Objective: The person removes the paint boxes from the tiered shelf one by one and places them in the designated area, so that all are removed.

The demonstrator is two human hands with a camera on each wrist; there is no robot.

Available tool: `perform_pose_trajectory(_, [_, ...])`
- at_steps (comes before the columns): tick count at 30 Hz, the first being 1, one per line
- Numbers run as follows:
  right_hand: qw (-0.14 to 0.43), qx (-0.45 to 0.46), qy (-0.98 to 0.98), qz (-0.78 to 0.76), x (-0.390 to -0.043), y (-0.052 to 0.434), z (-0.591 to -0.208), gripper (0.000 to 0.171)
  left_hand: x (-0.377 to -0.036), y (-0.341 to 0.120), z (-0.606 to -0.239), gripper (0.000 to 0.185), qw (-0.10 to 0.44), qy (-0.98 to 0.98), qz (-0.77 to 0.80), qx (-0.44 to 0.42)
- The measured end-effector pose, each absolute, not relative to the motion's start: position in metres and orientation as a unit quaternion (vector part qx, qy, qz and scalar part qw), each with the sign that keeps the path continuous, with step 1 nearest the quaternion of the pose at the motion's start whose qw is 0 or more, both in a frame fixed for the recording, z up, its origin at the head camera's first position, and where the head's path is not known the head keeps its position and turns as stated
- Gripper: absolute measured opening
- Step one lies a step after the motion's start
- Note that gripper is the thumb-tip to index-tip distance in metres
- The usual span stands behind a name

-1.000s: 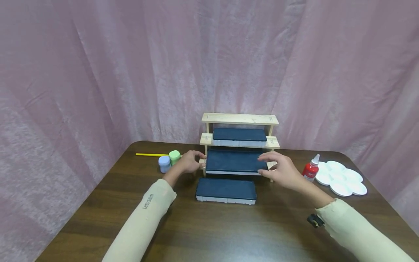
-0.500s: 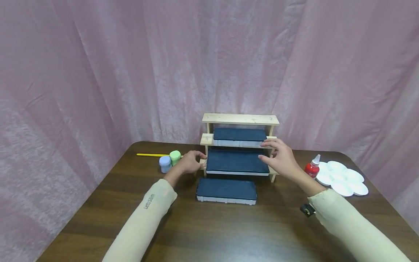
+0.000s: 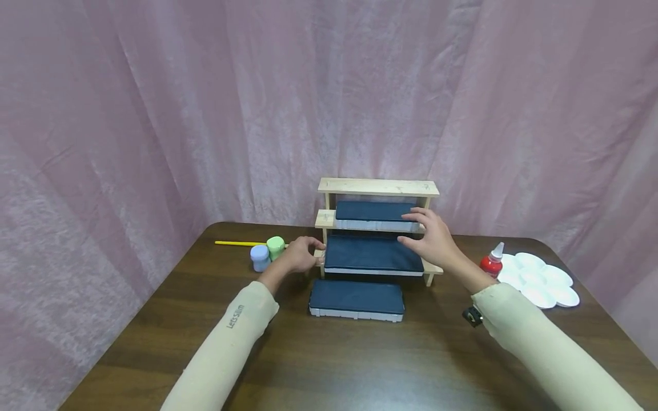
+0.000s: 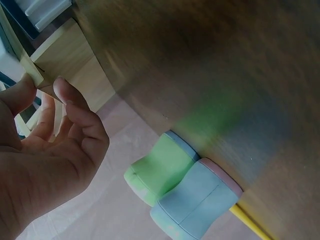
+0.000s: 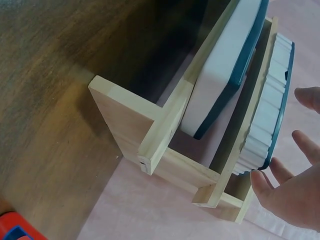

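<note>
A three-tier wooden shelf stand point(image 3: 377, 186) stands at the back of the table. A dark-lidded white box point(image 3: 372, 211) rests on its middle tier, and a wider dark-lidded box point(image 3: 367, 253) on the lowest. My left hand point(image 3: 300, 254) pinches the left end of the lowest tier, with thumb and forefinger on the wood point(image 4: 36, 75) in the left wrist view. Beside the middle-tier box's right end is my right hand point(image 3: 434, 240), fingers spread; in the right wrist view a fingertip point(image 5: 257, 177) meets or nearly meets the box corner.
Another dark-lidded box point(image 3: 356, 299) lies on the table before the stand. To the left are a green jar point(image 3: 275, 246), a blue jar point(image 3: 260, 258) and a yellow stick point(image 3: 239, 244). A red bottle point(image 3: 492, 264) and white flower-shaped palette point(image 3: 537, 281) are at right.
My right hand has left the lowest box's right end, gone up and then left to the middle-tier box. The left hand has stayed at the stand.
</note>
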State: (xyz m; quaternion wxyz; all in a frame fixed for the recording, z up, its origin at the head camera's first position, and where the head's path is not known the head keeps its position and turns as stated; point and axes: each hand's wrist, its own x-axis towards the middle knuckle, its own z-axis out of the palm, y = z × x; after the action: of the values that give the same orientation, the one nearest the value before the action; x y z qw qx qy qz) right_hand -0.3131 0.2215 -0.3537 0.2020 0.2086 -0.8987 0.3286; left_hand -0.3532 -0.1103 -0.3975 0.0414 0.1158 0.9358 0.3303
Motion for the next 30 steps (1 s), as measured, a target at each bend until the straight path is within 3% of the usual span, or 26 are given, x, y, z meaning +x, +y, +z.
perform_pose_trajectory(30, [0.146,0.158,-0.930,0.299,-0.339,0.219,-0.350,0.056,-0.354,-0.110,-0.402,0.029,0.035,0.933,0.336,0.120])
